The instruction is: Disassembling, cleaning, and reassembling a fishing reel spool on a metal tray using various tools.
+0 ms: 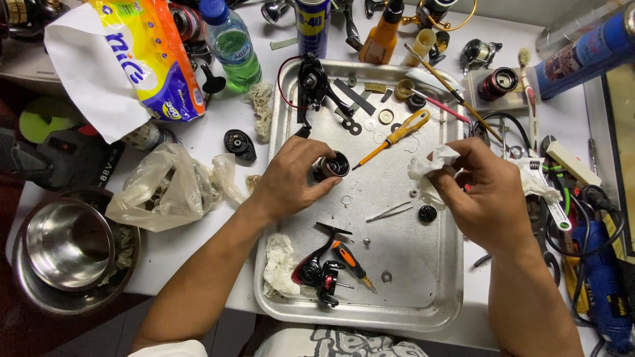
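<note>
Tray of reel parts, spool in left hand

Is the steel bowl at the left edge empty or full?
Empty: the steel bowl shows only bare, shiny metal inside. It sits nested in a larger bowl holding scraps at its rim.

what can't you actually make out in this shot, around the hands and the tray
Head view only:
- Right hand: whatever sits under the white tissue is covered by tissue and fingers.
- Left hand: the fingers wrap the black spool, hiding its far side.
- Washers on the metal tray: too small to tell apart.
- Blue power tool: cut off by the right edge.
</note>
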